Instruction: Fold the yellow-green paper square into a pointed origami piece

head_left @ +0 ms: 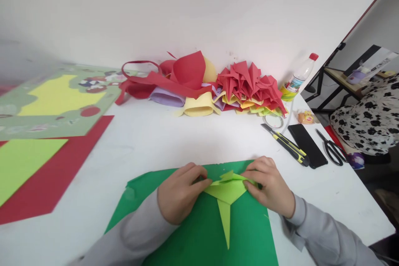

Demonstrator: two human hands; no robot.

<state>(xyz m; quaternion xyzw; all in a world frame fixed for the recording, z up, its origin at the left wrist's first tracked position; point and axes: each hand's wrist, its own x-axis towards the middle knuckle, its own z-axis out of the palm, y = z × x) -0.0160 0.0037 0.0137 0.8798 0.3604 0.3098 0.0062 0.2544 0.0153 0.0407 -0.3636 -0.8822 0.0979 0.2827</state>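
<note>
A lime-green folded paper figure (227, 193) lies over a dark green paper sheet (199, 232), its long thin point facing me. My left hand (183, 191) pinches the figure's left corner between thumb and fingers. On the other side, my right hand (269, 185) is closed on its right corner. Small folded flaps stand up along the figure's far edge, between both hands. The undersides of the pinched corners are hidden by my fingers.
Red folded paper pieces (245, 81) and curled paper strips (187, 77) lie along the wall. Rightward are a bottle (299, 79), tape roll (273, 121), utility knife (286, 145), black phone-like slab (307, 145) and scissors (333, 147). Coloured sheets (84, 153) cover the left. A person's patterned clothing (368, 112) shows far right.
</note>
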